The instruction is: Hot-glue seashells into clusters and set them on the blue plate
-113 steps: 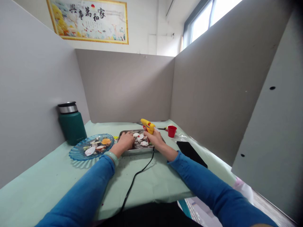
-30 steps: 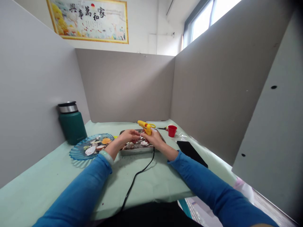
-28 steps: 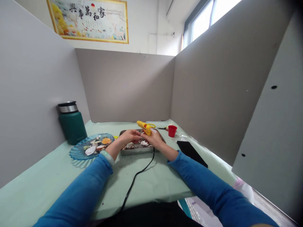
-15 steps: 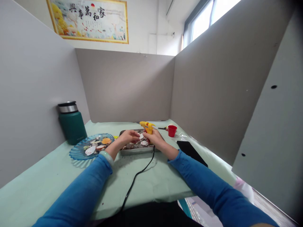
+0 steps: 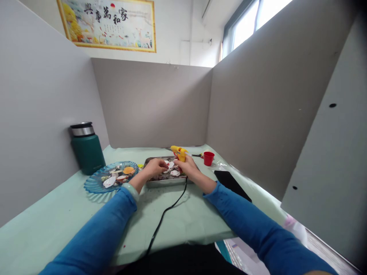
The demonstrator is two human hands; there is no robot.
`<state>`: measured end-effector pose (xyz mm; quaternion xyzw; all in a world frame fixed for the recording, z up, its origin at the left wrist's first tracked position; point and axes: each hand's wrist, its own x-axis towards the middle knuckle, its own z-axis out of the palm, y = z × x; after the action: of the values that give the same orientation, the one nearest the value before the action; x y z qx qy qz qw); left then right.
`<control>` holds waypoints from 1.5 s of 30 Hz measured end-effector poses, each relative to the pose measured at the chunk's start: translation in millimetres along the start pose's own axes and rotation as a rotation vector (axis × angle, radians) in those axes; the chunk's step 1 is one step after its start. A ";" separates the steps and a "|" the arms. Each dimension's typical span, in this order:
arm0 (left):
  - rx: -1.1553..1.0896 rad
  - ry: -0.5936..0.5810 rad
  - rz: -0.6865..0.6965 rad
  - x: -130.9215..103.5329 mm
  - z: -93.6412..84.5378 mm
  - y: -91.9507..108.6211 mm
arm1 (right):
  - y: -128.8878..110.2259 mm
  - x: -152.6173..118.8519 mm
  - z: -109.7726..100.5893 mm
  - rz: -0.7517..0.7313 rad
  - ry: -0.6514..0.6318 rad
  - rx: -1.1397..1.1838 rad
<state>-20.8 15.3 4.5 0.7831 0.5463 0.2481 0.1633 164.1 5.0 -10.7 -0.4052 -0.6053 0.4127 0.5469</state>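
Shells, some of them white [image 5: 175,173], lie in a metal tray [image 5: 166,183] in front of me. My right hand [image 5: 187,167] is wrapped round a yellow glue gun [image 5: 179,152], held over the tray's right part. From it a black cord [image 5: 169,208] runs down across the table. Over the tray's left part is my left hand [image 5: 155,167], its fingers bent together beside a white shell; whatever they hold is too small to make out. A blue glass plate [image 5: 93,185] with shells, one orange [image 5: 129,170], stands left of the tray.
A dark green bottle [image 5: 88,151] stands behind the plate. Right of the tray are a red cup [image 5: 208,158] and a black phone-like slab [image 5: 231,184]. Grey panels [image 5: 151,103] enclose the table [image 5: 197,214] at the back and both sides.
My left hand has lowered slightly toward the shells, its fingers drawn closer together. The glue gun has shifted a little to the right.
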 end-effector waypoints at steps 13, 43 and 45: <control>0.320 -0.233 0.075 -5.9 2.0 12.5 | -5.1 -4.2 1.3 -0.013 0.046 0.012; 0.552 -0.162 0.222 -3.9 4.1 11.8 | -4.3 -1.5 3.0 -0.023 0.015 -0.014; 0.641 -0.148 0.213 -5.5 7.5 16.0 | -4.6 -1.8 3.0 -0.024 0.009 -0.013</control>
<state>-5.7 4.7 5.6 0.8631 0.4983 0.0220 -0.0787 161.0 1.6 -7.2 -0.4035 -0.6102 0.4003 0.5519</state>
